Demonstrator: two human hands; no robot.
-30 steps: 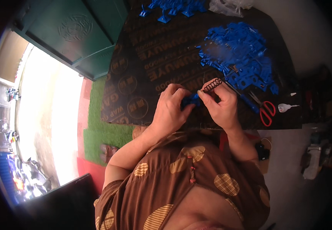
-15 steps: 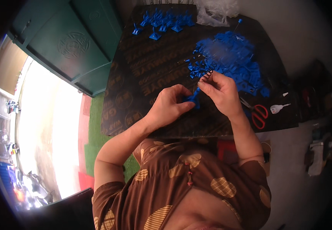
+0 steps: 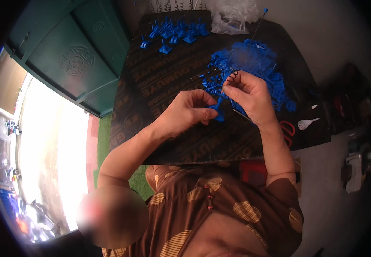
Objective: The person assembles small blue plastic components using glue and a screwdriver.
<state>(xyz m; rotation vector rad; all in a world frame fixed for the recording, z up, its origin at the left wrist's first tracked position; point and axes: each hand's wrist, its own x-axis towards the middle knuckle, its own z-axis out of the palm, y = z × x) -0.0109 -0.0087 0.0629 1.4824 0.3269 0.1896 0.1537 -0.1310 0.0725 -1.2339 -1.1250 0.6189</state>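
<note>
My left hand (image 3: 194,107) is closed on a blue plastic piece with a flat square base (image 3: 219,115), pinched by thumb and fingers just above the table. Close by on its right, my right hand (image 3: 249,92) pinches a black coiled spring (image 3: 233,77), its lower end near the top of the blue piece. Whether the two touch is hidden by my fingers. Beyond the hand a thin dark rod with a blue knob (image 3: 265,10) slants up; I cannot tell whether it joins the spring. A large heap of loose blue plastic parts (image 3: 254,64) lies behind my right hand.
At the far left of the dark table (image 3: 164,145) stand several blue based pieces (image 3: 172,32), with coils rising behind. A clear plastic bag (image 3: 234,17) lies at the back. Red-handled scissors (image 3: 287,130), partly under my right forearm, and a small white bottle (image 3: 307,123) lie at right.
The view has shifted slightly. The blue-knobbed rod now shows more of its length above the heap. Both hands keep their grips, and my right forearm covers more of the scissors.
</note>
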